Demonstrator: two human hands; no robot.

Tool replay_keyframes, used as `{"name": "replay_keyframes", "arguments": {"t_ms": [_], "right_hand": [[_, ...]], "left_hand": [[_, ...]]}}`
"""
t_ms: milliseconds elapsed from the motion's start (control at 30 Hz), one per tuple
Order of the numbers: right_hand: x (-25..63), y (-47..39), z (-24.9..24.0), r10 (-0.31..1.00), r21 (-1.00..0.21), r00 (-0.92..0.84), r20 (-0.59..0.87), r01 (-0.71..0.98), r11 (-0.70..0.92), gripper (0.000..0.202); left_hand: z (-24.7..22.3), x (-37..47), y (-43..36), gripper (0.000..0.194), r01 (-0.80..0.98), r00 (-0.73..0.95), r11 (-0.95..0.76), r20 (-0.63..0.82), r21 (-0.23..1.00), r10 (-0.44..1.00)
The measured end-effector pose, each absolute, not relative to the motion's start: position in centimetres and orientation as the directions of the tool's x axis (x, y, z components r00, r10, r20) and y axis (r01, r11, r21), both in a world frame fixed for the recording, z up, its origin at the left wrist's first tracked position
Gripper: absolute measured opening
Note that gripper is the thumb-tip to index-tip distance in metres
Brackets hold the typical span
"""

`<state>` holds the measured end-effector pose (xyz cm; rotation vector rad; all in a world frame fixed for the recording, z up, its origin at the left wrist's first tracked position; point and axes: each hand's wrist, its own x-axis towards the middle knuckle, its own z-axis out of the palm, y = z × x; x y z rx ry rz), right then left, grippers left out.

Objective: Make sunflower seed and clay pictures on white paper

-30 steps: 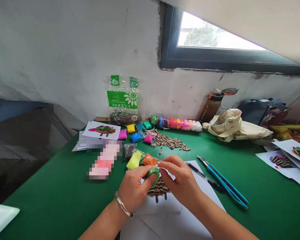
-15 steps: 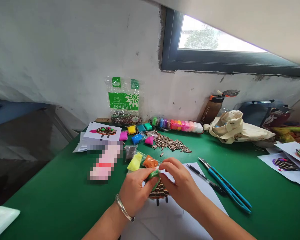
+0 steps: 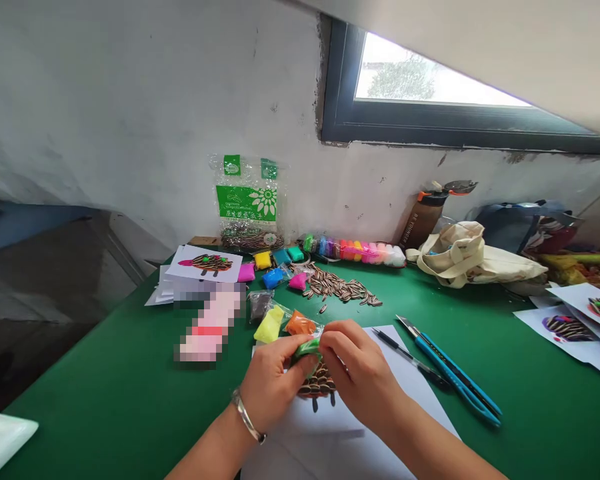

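My left hand (image 3: 275, 373), with a silver bangle on its wrist, grips a small packet of green modelling clay (image 3: 307, 348). My right hand (image 3: 357, 367) is pinched at the right end of that packet; its fingertips are partly hidden behind the hand. Below both hands lies a white sheet (image 3: 300, 440) bearing a sunflower-seed picture (image 3: 320, 385), its rows of seeds partly covered by the fingers. Just beyond sit an orange clay packet (image 3: 300, 323) and a yellow clay packet (image 3: 270, 325).
Loose sunflower seeds (image 3: 343, 285) lie behind the clay packets. A pen (image 3: 410, 357), a craft knife (image 3: 407, 325) and blue tweezers (image 3: 463, 380) are at the right. Finished-looking seed pictures (image 3: 205, 263) lie at the left back. A seed bag (image 3: 247, 207) leans on the wall.
The right hand's fingers have curled in and shifted slightly at the packet's end. The left hand keeps its grip on the green clay packet.
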<state>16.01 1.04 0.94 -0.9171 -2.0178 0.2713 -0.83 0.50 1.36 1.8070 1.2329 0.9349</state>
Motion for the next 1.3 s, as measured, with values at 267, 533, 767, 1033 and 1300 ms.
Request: {"name": "replay_keyframes", "arguments": {"t_ms": [267, 533, 767, 1033, 1300], "right_hand": [[15.6, 0.4, 1.4, 0.671, -0.444, -0.314, 0.672, 0.554, 0.704, 0.015], [15.9, 0.7, 1.1, 0.888, -0.736, -0.207, 0.411, 0.500, 0.457, 0.013], [15.6, 0.9, 2.0, 0.969, -0.904, -0.176, 0.174, 0.362, 0.228, 0.033], [15.5, 0.9, 1.5, 0.974, -0.907, -0.198, 0.112, 0.380, 0.181, 0.012], [15.5, 1.1, 1.1, 0.940, -0.800, -0.275, 0.200, 0.509, 0.319, 0.017]], "left_hand": [[1.4, -1.0, 0.4, 0.023, 0.455, 0.207, -0.313, 0.243, 0.834, 0.948], [0.4, -1.1, 0.2, 0.021, 0.549, 0.281, -0.500, 0.415, 0.670, 0.865], [-0.2, -1.0, 0.3, 0.026, 0.642, 0.352, -0.589, 0.494, 0.490, 0.795], [-0.5, -1.0, 0.4, 0.028, 0.725, 0.393, -0.606, 0.526, 0.328, 0.754], [-0.9, -1.2, 0.3, 0.028, 0.733, 0.443, -0.624, 0.505, 0.271, 0.740]]}}
